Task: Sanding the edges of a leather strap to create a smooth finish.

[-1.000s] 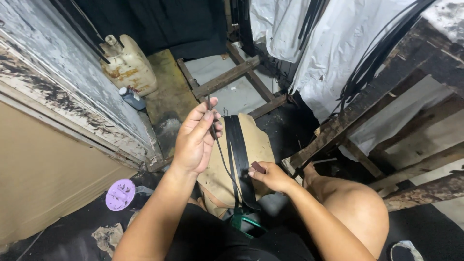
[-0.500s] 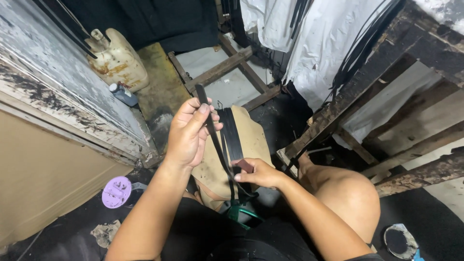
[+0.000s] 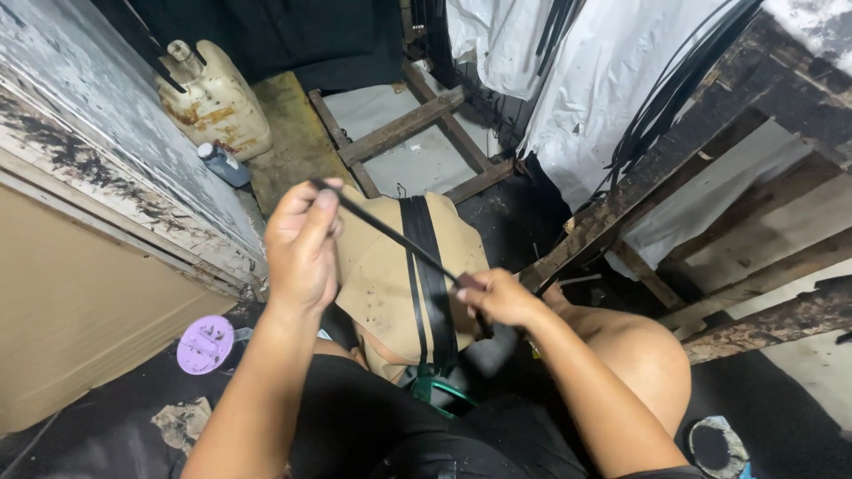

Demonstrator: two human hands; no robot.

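My left hand point(image 3: 302, 244) pinches one end of a thin black strip point(image 3: 390, 235) between thumb and fingers. The strip runs taut, down and to the right, into my right hand point(image 3: 497, 297). My right hand closes around the strip with a small dark reddish pad point(image 3: 468, 283) between its fingers. Both hands hover above a tan sheet point(image 3: 377, 279) draped over my lap. Several black strips point(image 3: 426, 284) lie lengthwise on that sheet. My bare right knee point(image 3: 635, 359) is just right of my right hand.
A stained cream jug point(image 3: 213, 98) and a small dark bottle point(image 3: 222, 166) stand by the worn wall at upper left. A wooden frame point(image 3: 399, 133) lies ahead. A rough wooden bench point(image 3: 710, 142) with hanging black strips point(image 3: 666, 98) stands at the right. A purple disc point(image 3: 206, 344) lies on the floor.
My left hand has swung left and tipped the strip from nearly upright to slanting. My right hand has moved right along the strip, which is pulled taut between both hands.
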